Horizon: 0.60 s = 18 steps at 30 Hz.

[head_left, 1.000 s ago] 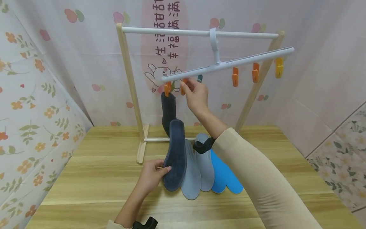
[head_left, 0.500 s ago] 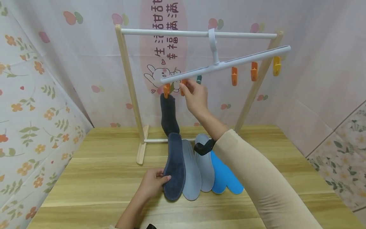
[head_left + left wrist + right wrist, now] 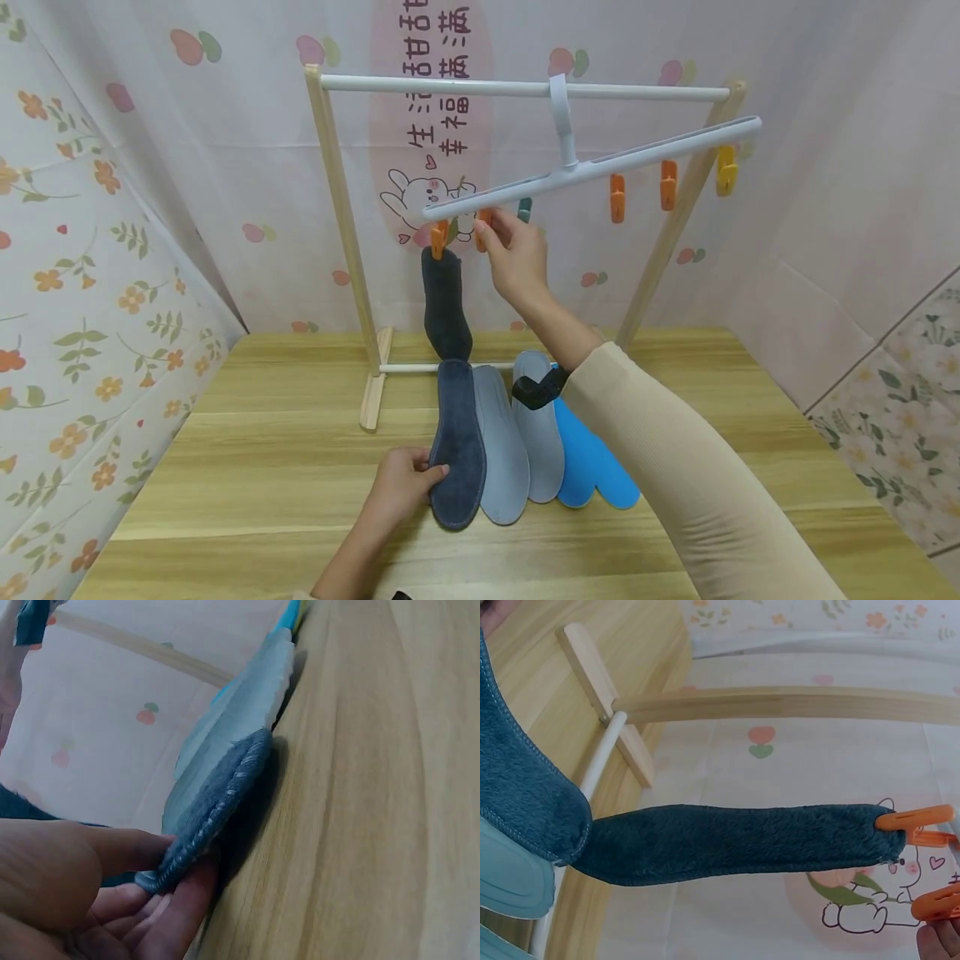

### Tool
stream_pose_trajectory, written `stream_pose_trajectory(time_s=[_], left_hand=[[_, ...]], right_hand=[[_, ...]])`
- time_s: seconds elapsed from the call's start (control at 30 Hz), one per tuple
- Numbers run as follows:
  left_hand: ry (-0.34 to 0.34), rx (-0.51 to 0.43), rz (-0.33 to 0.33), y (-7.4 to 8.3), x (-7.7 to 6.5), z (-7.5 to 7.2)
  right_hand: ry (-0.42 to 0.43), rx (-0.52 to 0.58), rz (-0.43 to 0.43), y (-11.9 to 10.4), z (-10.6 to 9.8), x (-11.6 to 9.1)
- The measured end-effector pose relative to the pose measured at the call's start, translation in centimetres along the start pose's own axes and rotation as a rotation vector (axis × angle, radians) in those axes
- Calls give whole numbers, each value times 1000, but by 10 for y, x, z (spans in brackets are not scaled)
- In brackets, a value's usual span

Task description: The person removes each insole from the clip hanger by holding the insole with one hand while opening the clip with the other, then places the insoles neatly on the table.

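My left hand [image 3: 405, 485] pinches the left edge of a dark blue fuzzy insole [image 3: 459, 450] low over the table, thumb on top and fingers underneath. In the left wrist view the insole's stitched edge [image 3: 214, 806] tilts up off the wood. My right hand [image 3: 519, 254] pinches an orange clothespin [image 3: 482, 235] under the white hanger [image 3: 622, 161]. Left of it, another orange clothespin [image 3: 438, 240] grips the end of a matching dark insole [image 3: 444, 308], which hangs down. Its lower end meets the held insole's tip in the right wrist view, where only a few right fingertips [image 3: 934, 941] show.
Two grey insoles [image 3: 501, 454] and blue insoles [image 3: 577, 462] lie fanned on the wooden table [image 3: 262, 467]. The hanger tilts, left end lower, on the rack's white bar [image 3: 450, 85]. Orange, yellow [image 3: 726, 171] and dark green [image 3: 525, 208] clothespins hang from it.
The left hand's insole has come down toward the table, its far end dropping away from the hanging insole so more of that shows. The right hand stays at the orange clothespin.
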<state>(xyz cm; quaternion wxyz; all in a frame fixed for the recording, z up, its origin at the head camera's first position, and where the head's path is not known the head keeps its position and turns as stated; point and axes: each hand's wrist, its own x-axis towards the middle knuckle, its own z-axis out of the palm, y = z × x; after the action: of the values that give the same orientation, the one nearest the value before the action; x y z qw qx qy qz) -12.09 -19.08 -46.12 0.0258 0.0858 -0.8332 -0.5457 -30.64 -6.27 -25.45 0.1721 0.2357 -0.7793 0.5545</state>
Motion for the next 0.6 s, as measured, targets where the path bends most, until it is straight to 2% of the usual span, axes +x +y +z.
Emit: stream_pose_trajectory(time_s=[0.17,0.4,0.5,0.6], left_hand=[[80,133,23,8,-2,2],[182,385,50,13,-2,3],[194,447,49,14,1,1],[190,473,77,19,9,-3]], right_hand=[[-8,-8,-1,0,-1,-1],[-18,-13,5,1,-2,-1],[-21,-16,12,1,-2,-1],[-18,-18,10,1,-2,-1]])
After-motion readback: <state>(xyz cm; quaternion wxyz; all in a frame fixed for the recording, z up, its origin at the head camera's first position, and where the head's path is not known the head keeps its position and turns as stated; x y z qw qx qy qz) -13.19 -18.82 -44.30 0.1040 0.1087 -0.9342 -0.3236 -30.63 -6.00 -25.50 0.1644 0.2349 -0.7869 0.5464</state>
